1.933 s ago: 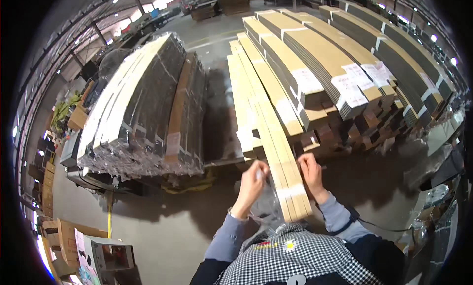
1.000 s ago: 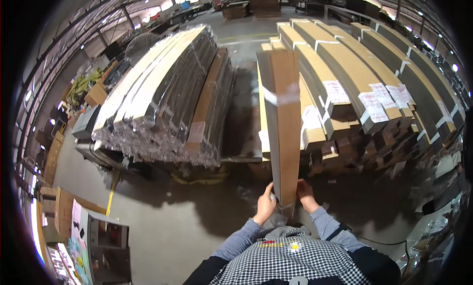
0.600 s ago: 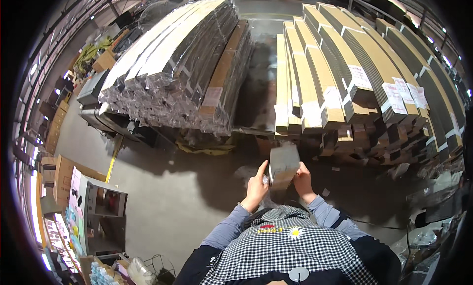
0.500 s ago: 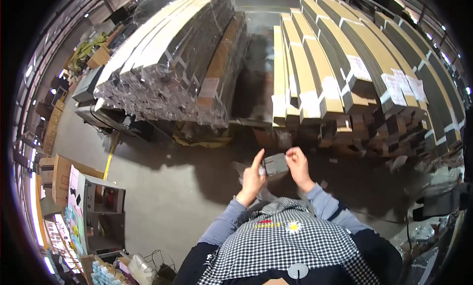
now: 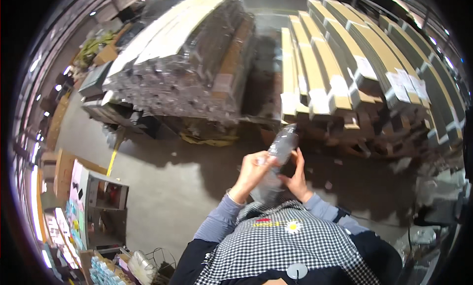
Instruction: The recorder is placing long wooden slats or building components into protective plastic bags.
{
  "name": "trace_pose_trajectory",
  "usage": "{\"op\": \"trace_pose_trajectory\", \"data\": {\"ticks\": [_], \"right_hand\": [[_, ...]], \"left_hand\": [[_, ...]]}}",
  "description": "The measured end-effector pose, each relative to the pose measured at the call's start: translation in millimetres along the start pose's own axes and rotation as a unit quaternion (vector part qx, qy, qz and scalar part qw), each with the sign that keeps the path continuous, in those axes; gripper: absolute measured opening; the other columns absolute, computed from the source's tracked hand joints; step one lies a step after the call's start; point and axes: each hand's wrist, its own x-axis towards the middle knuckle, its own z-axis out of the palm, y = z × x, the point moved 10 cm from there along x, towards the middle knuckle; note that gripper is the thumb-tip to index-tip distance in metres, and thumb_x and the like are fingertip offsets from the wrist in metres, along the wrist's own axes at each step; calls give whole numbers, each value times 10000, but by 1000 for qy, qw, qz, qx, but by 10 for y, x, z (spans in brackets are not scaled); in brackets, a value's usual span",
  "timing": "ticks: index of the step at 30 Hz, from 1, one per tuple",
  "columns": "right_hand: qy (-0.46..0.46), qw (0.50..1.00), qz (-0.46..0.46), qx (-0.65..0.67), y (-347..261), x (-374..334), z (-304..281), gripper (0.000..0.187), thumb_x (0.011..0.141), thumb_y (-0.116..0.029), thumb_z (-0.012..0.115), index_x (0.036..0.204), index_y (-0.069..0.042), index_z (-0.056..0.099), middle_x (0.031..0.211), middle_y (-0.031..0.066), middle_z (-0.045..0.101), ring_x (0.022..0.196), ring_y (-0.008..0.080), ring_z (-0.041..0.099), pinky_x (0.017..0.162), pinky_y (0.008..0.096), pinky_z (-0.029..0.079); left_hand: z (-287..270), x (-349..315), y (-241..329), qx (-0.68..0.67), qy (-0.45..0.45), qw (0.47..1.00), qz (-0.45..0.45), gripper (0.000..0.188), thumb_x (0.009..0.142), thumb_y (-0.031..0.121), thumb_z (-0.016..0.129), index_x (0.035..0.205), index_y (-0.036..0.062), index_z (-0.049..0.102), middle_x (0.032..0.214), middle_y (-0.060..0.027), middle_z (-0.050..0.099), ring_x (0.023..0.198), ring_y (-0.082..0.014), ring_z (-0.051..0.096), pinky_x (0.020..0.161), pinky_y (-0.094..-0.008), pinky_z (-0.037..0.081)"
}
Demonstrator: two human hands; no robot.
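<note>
While the left hand (image 5: 254,171) pinches glossy plastic film (image 5: 284,144), the right hand (image 5: 297,178) curves wide.

Two hands (image 5: 253,172), two stacks (image 5: 167,78), one bundle (image 5: 284,143) (seemingly; it's blurred).

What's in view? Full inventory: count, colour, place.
plastic-covered piece: 1, grey, between hands
cardboard bundles: many, tan and dark, right stack
paper labels: several, white, bundle ends
wrapped bundles: many, pale tops, left stack
long board: 1, brown, left stack's right edge
floor line: 1, yellow, left
open cabinet: 1, grey, lower left
background clutter: too blurred to count
apron: 1, black-and-white check, torso
sleeves: 2, blue-grey, forearms
left hand: 1, bare, curled on the piece
right hand: 1, bare, thumb and fingers apart
</note>
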Motion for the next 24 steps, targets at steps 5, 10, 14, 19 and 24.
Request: {"op": "trace_pose_trajectory", "data": {"ticks": [5, 10, 14, 19, 24], "right_hand": [[-187, 973, 131, 10, 1083, -295, 461, 741, 860, -303, 716, 1446, -30, 354, 1329, 140, 503, 1262, 267, 484, 1066, 386, 398], [-134, 974, 152, 100, 399, -27, 310, 740, 833, -285, 731, 1433, -20, 388, 1290, 137, 534, 1175, 261, 548, 1023, 378, 439], [-233, 918, 149, 283, -1043, 592, 397, 647, 906, -367, 638, 1409, -15, 433, 1239, 128, 575, 1075, 249, 608, 937, 349, 496], [-269, 936, -11, 225, -1222, 889, 563, 759, 967, -504, 490, 1504, -14, 273, 1406, 157, 478, 1254, 280, 504, 1067, 395, 398], [-263, 946, -165, -98, -1139, 378, 723, 1217, 705, -171, 848, 1566, -67, -6, 1597, 163, 164, 1470, 312, 214, 1161, 441, 281]], "left_hand": [[417, -518, 1799, -117, -226, 938, 236, 199, 916, 188, 670, 903, 8, 755, 871, -60, 746, 759, -82, 642, 699, -257, 513], [-495, -694, 1784, -264, -60, 924, 271, 483, 880, 110, 715, 1305, -2, 514, 1078, -145, 709, 957, -140, 660, 882, -280, 490], [-490, -396, 663, 111, -64, 966, 226, 799, 701, 95, 837, 1401, 18, 459, 1299, -143, 619, 1199, -233, 595, 1032, -362, 447], [-205, -446, 328, 64, -143, 976, 154, 956, 627, 217, 891, 1436, 20, 421, 1372, -157, 565, 1271, -231, 529, 1052, -376, 424], [-1014, -190, 721, -64, 36, 975, 208, 857, 645, 155, 884, 1380, 12, 469, 1276, -89, 597, 1201, -154, 522, 1034, -330, 421]]}}
